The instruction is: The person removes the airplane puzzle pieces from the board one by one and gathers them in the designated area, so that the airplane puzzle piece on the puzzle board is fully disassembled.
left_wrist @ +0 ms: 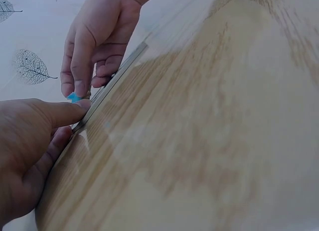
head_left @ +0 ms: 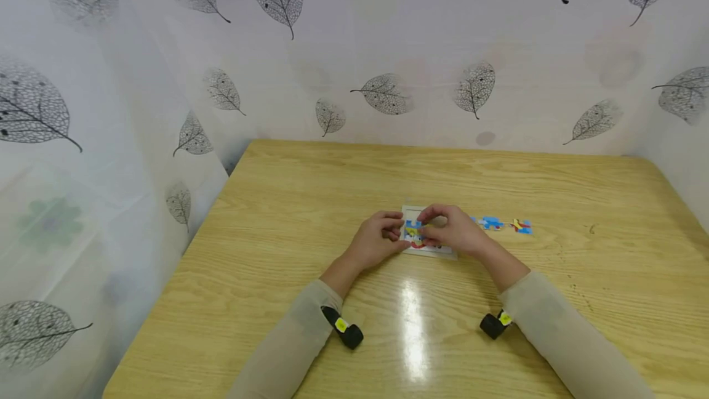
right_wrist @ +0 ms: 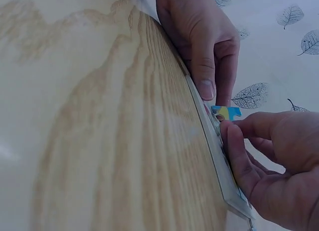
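Note:
A small jigsaw puzzle in a white-rimmed tray (head_left: 407,209) lies on the table, with colourful pieces filling its near and left parts. My left hand (head_left: 373,240) grips the tray's left side, its thumb by the near left corner and its fingers farther up. Over the tray, my right hand (head_left: 455,230) pinches a blue and yellow puzzle piece (right_wrist: 229,112) between thumb and fingertips. In the right wrist view this piece stands tilted up from the tray, close to the left thumb. My right fingers hide part of the puzzle from the head camera.
To the right of the tray lie loose puzzle pieces, a mostly blue one (head_left: 490,223) and a red, yellow and blue one (head_left: 521,226). The wooden table (head_left: 310,189) meets a leaf-patterned curtain (head_left: 382,122) at the back and left.

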`<state>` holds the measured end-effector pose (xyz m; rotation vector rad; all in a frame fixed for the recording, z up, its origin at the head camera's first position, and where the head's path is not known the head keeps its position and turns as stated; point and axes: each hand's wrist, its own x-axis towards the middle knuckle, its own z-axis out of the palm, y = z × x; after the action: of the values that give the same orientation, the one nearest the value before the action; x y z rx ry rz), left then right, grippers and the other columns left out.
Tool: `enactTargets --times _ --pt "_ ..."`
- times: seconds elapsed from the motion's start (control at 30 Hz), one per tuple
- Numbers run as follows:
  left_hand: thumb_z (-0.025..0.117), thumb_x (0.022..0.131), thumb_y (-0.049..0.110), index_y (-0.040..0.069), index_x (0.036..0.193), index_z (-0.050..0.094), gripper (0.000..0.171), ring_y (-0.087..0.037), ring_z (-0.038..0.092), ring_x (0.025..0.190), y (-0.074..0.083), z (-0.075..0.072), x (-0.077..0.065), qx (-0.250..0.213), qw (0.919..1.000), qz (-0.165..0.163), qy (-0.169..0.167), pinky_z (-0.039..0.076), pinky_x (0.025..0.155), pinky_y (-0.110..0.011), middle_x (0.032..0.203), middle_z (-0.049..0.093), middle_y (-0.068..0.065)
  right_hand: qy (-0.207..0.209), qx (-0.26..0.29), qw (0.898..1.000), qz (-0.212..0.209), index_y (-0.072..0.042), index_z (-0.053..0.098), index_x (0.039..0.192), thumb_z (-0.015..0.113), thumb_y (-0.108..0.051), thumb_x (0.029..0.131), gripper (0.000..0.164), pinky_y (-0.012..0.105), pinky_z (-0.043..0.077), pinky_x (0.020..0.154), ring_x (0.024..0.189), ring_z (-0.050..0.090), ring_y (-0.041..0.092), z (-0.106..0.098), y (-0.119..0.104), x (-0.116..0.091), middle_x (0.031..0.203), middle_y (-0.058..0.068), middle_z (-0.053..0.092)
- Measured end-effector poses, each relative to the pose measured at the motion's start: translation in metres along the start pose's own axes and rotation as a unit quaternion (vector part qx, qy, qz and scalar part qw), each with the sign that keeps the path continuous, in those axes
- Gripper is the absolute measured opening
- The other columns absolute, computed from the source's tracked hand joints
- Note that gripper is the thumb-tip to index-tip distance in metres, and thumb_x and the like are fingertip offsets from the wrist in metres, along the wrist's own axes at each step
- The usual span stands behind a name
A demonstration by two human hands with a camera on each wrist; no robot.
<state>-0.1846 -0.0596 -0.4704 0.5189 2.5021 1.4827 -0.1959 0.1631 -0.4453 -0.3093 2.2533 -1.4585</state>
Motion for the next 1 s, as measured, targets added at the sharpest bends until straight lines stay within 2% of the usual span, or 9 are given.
enactTargets --times 0.13,0.37,0.57,0.83,1.0 --pt "0.080 0.086 0.015 -0.002 0.128 0.065 0.049 -0.014 0.063 0.097 0.002 -0.001 0.000 0.005 1.0000 0.005 0.001 0.055 0.083 -0.020 0.134 0.059 -0.009 0.011 0.017 1.000 -0.010 0.005 0.059 0.119 0.061 -0.008 0.098 0.024 0.029 0.061 0.072 0.083 0.072 0.019 0.000 0.000 0.000 0.115 0.024 0.062" --pt "0.080 0.085 0.014 -0.001 0.129 0.065 0.048 -0.015 0.063 0.099 0.001 0.001 0.001 0.000 1.0000 0.000 -0.002 0.055 0.084 -0.021 0.135 0.059 -0.008 0.013 0.076 0.997 0.020 0.009 0.054 0.125 0.058 -0.007 0.100 0.030 0.031 0.062 0.076 0.084 0.073 0.019 -0.001 0.001 -0.002 0.111 0.024 0.066" --pt "0.081 0.085 0.015 0.000 0.129 0.065 0.049 -0.015 0.063 0.099 0.001 0.002 0.001 0.002 1.0000 -0.001 0.000 0.055 0.083 -0.019 0.133 0.059 -0.008 0.007 0.119 0.993 0.025 0.012 0.050 0.128 0.055 -0.007 0.102 0.032 0.033 0.061 0.080 0.090 0.074 0.022 -0.004 0.005 -0.006 0.112 0.021 0.064" --pt "0.081 0.085 0.015 0.000 0.129 0.065 0.049 -0.012 0.062 0.096 0.001 0.000 0.001 0.002 1.0000 -0.002 -0.001 0.054 0.083 -0.019 0.131 0.060 -0.008 0.015 0.127 0.992 0.001 0.012 0.053 0.128 0.060 -0.006 0.099 0.035 0.033 0.061 0.082 0.091 0.073 0.019 -0.007 0.014 -0.015 0.109 0.018 0.063" --pt "0.081 0.085 0.014 0.002 0.130 0.065 0.049 -0.011 0.061 0.095 0.001 0.001 0.000 -0.004 0.9999 -0.015 0.000 0.054 0.082 -0.019 0.130 0.060 -0.007 0.031 0.139 0.990 0.015 0.011 0.053 0.129 0.062 -0.009 0.099 0.038 0.032 0.060 0.084 0.093 0.073 0.018 -0.012 0.020 -0.025 0.113 0.018 0.062"
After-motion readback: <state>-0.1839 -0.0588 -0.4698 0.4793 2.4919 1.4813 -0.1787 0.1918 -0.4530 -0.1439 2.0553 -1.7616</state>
